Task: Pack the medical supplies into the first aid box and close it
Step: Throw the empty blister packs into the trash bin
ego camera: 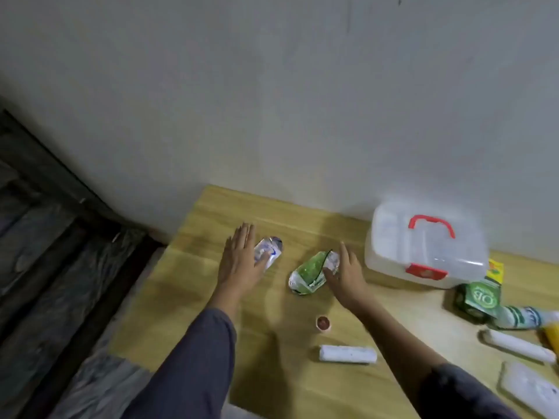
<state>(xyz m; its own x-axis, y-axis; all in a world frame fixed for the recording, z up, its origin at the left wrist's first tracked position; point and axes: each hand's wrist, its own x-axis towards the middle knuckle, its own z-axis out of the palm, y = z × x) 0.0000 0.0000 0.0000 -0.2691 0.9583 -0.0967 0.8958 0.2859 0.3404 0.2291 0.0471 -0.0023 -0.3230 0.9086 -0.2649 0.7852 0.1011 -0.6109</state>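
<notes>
on table [193, 313]: left hand [242, 261] touching blue packet [270, 251]

My light wooden tabletop [193, 303] sits against a plain grey-white wall [272, 101]; dark, streaked floor [45, 267] lies to my left.

Bare table [211, 309] front-left, packets by both hands, closed box [423, 252] and clutter crowding right

My left hand [242, 261] lies flat with fingers straight and together, while my right hand [344, 275], just beside it, spreads open, palm down.
</notes>
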